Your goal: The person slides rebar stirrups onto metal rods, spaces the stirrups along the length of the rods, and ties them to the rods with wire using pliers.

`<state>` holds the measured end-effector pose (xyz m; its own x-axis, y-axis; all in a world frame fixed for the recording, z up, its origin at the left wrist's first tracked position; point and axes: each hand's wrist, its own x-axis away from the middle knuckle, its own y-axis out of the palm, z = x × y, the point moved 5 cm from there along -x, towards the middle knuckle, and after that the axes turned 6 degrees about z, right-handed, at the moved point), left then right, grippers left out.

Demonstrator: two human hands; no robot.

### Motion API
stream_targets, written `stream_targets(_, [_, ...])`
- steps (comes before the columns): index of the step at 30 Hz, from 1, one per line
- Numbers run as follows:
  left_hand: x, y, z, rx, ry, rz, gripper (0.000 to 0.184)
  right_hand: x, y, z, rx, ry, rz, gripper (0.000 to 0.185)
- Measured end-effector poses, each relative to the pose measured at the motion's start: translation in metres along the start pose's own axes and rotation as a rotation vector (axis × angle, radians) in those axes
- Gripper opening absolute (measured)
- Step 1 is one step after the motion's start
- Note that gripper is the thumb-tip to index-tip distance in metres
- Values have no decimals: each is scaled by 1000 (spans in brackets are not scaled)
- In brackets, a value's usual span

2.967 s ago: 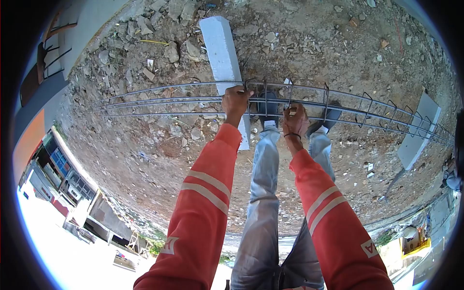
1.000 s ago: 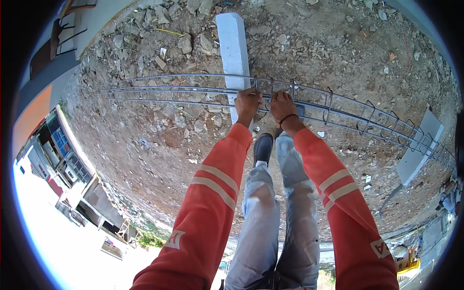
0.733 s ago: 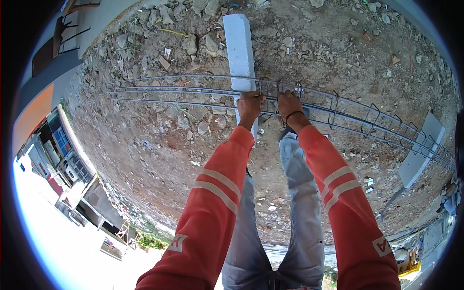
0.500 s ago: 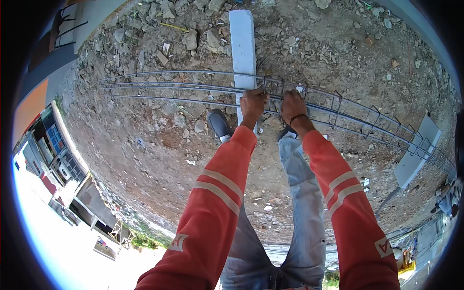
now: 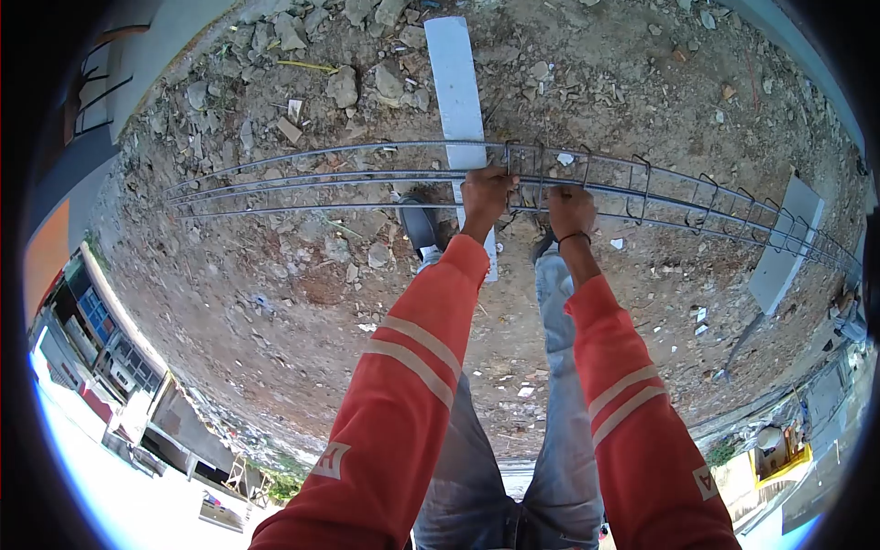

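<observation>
Across the pale beam (image 5: 454, 78) lies the rebar cage (image 5: 620, 191), left hand (image 5: 489, 194) clasping it at the beam, right hand (image 5: 571, 213) clasping it rightward. Open dirt (image 5: 623, 101) stretches right; rocks (image 5: 343, 87) and a shoe (image 5: 419, 225) crowd left.

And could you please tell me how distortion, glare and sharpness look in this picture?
Head view: fisheye-like distortion seems to bow the rebar cage; corners are black; glare whites out the lower left beneath the buildings; both hands look fairly sharp.
</observation>
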<state>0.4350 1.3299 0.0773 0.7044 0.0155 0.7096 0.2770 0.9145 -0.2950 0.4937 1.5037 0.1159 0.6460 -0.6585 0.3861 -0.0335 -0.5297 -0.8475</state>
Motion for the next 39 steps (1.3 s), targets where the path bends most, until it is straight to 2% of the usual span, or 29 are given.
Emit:
stream_targets(2, [0, 0, -5, 56, 8, 52, 17, 17, 49, 68, -211, 298, -257, 23])
stream_targets(4, [-3, -1, -7, 23, 10, 30, 18, 58, 52, 105, -1015, 840, -158, 31])
stream_targets(5, [-4, -1, -7, 21, 13, 27, 18, 63, 50, 109, -1019, 841, -154, 31])
stream_targets(7, [-6, -3, -6, 4, 10, -32, 19, 69, 65, 107, -1544, 1013, -168, 56])
stream_targets(8, [-7, -6, -6, -14, 15, -30, 19, 61, 79, 112, -1560, 1023, -172, 56])
stream_targets(10, [0, -8, 1, 107, -86, -118, 26, 30, 103, 105, -2283, 547, -486, 57])
stream_targets(11, [0, -10, -1, 155, -88, -129, 27, 24, 113, 102, -2409, 455, -508, 58])
stream_targets(13, [1, -14, 0, 157, -116, -145, 26, 5, 118, 80, -2385, 453, -372, 64])
stream_targets(14, [2, -15, 0, 192, -132, -152, 26, 0, 122, 77, -2221, 552, -234, 68])
stream_targets(15, [1, -15, 1, 182, -120, -167, 25, -6, 131, 80, -2236, 567, -212, 68])
stream_targets(16, [0, -13, -3, 160, -121, -174, 25, -13, 137, 72, -2509, 461, -356, 70])
stream_targets(18, [-2, -13, -2, 168, -98, -158, 25, -23, 149, 61, -2794, 322, -505, 71])
stream_targets(20, [-2, -11, 0, 181, -104, -166, 24, -27, 152, 57, -2703, 13, -515, 70])
stream_targets(21, [0, -11, 1, 216, -119, -171, 24, -23, 149, 51, -2752, -11, -536, 62])
stream_targets(22, [1, -10, -1, 214, -120, -175, 24, -18, 156, 60, -2753, -12, -528, 62])
stream_targets(24, [0, -11, 0, 208, -112, -164, 24, -2, 174, 71, -2808, 344, -658, 60])
stream_targets(25, [1, -10, 3, 214, -109, -170, 24, 7, 165, 72, -2722, 440, -553, 52])
stream_targets(26, [2, -10, 3, 202, -122, -155, 24, 13, 153, 68, -2714, 433, -550, 52])
stream_targets(28, [3, -8, 6, 200, -135, -140, 24, 20, 152, 70, -2586, 542, -568, 37])
stream_targets(30, [4, -8, 4, 169, -146, -113, 24, 15, 161, 77, -2474, 533, -604, 39])
stream_targets(32, [4, -7, 3, 187, -132, -114, 24, 2, 165, 75, -2335, 396, -627, 43])
stream_targets(33, [4, -7, 1, 200, -120, -116, 23, -9, 168, 72, -2336, 399, -629, 43])
stream_targets(35, [4, -7, 0, 218, -125, -124, 23, -35, 159, 62, -2539, 438, -532, 47])
stream_targets(36, [4, -7, 0, 239, -128, -133, 23, -39, 148, 52, -2544, 449, -532, 47])
stream_targets(38, [4, -9, 4, 201, -130, -117, 22, -48, 118, 26, -2660, 183, -590, 48])
stream_targets(39, [5, -9, 4, 172, -129, -108, 22, -48, 118, 26, -2720, 186, -695, 51])
